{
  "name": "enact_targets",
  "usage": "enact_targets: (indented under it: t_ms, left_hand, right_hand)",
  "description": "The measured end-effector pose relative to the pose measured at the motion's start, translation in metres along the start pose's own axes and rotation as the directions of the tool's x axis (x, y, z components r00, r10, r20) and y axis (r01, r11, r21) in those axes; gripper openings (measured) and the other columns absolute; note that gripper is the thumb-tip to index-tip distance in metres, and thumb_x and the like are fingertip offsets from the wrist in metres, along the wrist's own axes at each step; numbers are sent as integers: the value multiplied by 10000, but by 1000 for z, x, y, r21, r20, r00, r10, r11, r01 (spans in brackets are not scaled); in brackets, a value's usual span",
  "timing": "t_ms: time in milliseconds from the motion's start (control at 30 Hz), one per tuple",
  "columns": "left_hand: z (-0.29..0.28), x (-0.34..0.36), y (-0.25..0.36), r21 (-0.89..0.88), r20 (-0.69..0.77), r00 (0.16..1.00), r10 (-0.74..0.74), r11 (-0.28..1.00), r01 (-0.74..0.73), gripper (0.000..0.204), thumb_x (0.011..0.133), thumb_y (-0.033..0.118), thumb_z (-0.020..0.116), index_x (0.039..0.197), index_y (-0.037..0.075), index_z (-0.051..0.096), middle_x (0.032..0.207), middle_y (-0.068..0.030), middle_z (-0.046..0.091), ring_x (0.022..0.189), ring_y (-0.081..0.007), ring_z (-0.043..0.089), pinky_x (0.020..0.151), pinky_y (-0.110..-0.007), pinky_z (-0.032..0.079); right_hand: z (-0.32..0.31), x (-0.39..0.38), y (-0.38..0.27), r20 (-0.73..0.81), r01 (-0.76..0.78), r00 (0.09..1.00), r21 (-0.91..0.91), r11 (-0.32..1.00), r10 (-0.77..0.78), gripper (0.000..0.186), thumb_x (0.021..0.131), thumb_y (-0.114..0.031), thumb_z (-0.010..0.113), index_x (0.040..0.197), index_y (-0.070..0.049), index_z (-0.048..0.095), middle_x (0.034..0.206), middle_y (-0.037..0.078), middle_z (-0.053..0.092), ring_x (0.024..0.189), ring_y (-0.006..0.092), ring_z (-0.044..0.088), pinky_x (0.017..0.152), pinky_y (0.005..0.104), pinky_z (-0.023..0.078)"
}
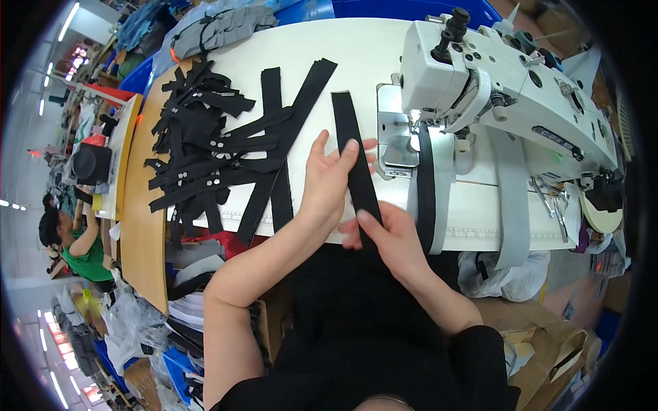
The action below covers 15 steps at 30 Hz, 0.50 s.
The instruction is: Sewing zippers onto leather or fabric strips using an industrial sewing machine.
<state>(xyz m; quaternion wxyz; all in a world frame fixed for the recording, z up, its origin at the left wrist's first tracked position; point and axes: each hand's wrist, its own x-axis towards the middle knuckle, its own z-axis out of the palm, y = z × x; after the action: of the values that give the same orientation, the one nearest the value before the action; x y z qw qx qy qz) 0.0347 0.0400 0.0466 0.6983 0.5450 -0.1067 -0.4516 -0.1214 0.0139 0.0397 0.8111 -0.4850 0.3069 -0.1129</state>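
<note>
Between my hands a flat black fabric strip (pixel 356 161) is stretched lengthwise above the front of the white sewing table (pixel 322 130). My left hand (pixel 329 178) grips its middle, thumb on top and fingertips showing past the far edge. Lower down, my right hand (pixel 391 240) pinches the strip with the thumb on top; its lower end is lost against my black clothes. To the left, two longer black strips (pixel 272 103) lie crossed beside a heap of black zippers (pixel 199 137) with silvery metal parts. Another black strip (pixel 425 198) hangs from under the sewing machine's presser foot (pixel 415 133).
A white sewing machine (pixel 507 89) stands close on the right, its metal plate (pixel 397 130) beside the strip. Grey strips (pixel 510 198) drape over the front edge. Scissors (pixel 552 205) lie at the right. Grey fabric pieces (pixel 226 31) sit at the back left. A person in green (pixel 86 257) works far left.
</note>
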Motion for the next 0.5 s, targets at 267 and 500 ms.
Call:
enact_targets:
  t_ms: [267,500]
  left_hand:
    - [-11,22,11,220,108,994,-32,975,7,259,1083,268,620,1162,32,694,1080,-89,771,961,-130,697,874,-300,550]
    - [11,-19,-1,217,215,960,-178,967,131,215,946,131,808,1086,-22,750,844,-13,717,688,-66,606,634,-197,492]
  right_hand:
    - [-63,-87,-8,212,-69,964,-381,922,159,307,1023,-212,696,1230,11,654,980,115,776,834,194,764,733,301,586]
    - [-29,-51,-29,-95,232,604,-929,289,-791,277,893,-187,811,1107,-38,719,972,88,700,849,265,651,700,355,530]
